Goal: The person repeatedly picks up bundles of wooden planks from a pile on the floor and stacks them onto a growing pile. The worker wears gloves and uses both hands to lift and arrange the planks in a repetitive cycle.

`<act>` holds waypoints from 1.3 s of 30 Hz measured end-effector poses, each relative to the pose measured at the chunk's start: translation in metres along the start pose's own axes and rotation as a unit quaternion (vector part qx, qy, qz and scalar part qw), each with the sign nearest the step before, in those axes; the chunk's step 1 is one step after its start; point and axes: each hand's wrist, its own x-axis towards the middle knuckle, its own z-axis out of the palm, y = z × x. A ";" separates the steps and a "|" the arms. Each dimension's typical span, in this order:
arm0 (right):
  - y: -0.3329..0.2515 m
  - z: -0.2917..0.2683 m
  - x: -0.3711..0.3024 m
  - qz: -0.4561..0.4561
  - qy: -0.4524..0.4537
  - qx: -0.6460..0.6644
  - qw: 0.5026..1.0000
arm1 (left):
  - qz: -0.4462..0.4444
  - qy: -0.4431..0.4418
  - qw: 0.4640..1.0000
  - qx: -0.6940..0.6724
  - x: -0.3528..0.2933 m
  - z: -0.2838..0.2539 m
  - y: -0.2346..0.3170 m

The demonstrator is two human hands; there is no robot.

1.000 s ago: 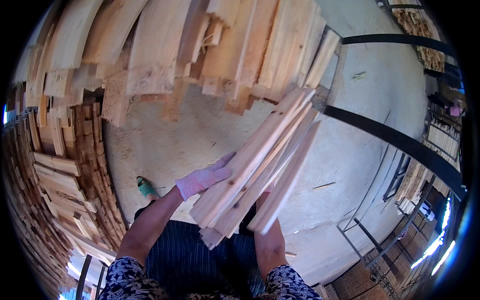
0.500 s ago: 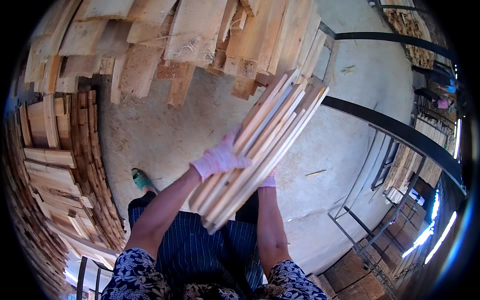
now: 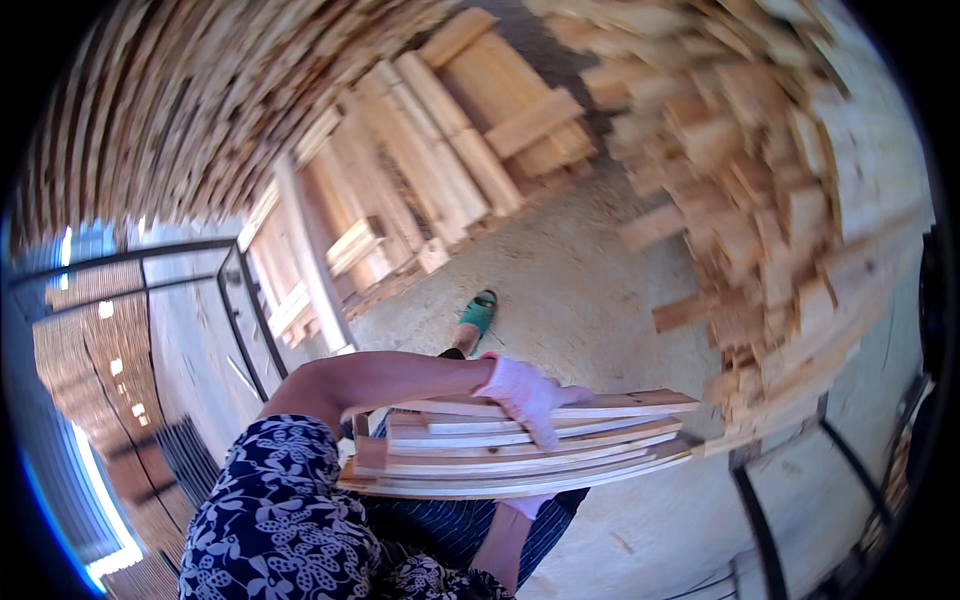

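Note:
A stack of several narrow wooden boards (image 3: 600,432) lies across the front of my body, its ends roughly level with one another. My left hand (image 3: 530,395), in a pale pink knit glove, is closed over the stack's upper edge, fingers spread across the boards. Against the lower edge is my right hand (image 3: 527,505), gloved the same way and mostly hidden behind the wood; it holds the stack from that side.
Ahead stands a low pile of planks (image 3: 430,150) on the concrete floor (image 3: 570,260). A large heap of boards (image 3: 770,220) rises on the right with ends jutting out. Dark metal frames (image 3: 245,300) stand at left, another metal frame (image 3: 760,530) at lower right. My foot wears a green sandal (image 3: 478,310).
My body and view have turned left, bringing the low plank pile ahead and the big heap to the right. The held stack has swung from steeply slanted to nearly level across me.

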 end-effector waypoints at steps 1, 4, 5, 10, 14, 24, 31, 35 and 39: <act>0.011 0.004 -0.009 0.021 -0.007 -0.031 0.999 | -0.017 0.009 0.999 -0.044 -0.027 0.005 -0.019; 0.042 0.036 -0.024 0.050 -0.044 -0.143 0.987 | 0.067 0.128 0.981 -0.126 -0.095 0.034 -0.098; 0.052 0.048 -0.029 0.068 -0.065 -0.189 0.977 | 0.110 0.193 0.956 -0.191 -0.128 0.053 -0.117; 0.105 0.204 -0.042 0.184 -0.250 -0.177 0.934 | 0.136 0.444 0.790 -0.400 -0.246 0.098 -0.184; 0.201 0.358 -0.038 0.096 -0.403 -0.429 0.803 | 0.141 0.592 0.615 -0.502 -0.294 0.125 -0.301; 0.180 0.287 0.023 -0.277 -0.463 -0.573 0.617 | -0.151 0.778 0.547 -0.268 -0.257 -0.003 -0.517; -0.115 -0.013 0.121 -0.193 0.075 -0.386 0.899 | -0.132 0.739 0.565 -0.344 -0.311 -0.026 -0.516; -0.202 -0.216 0.198 -0.123 0.396 -0.501 0.760 | -0.177 0.715 0.551 -0.392 -0.323 -0.052 -0.492; -0.195 -0.230 0.263 -0.047 0.416 -0.434 0.798 | -0.208 0.645 0.546 -0.493 -0.337 -0.038 -0.456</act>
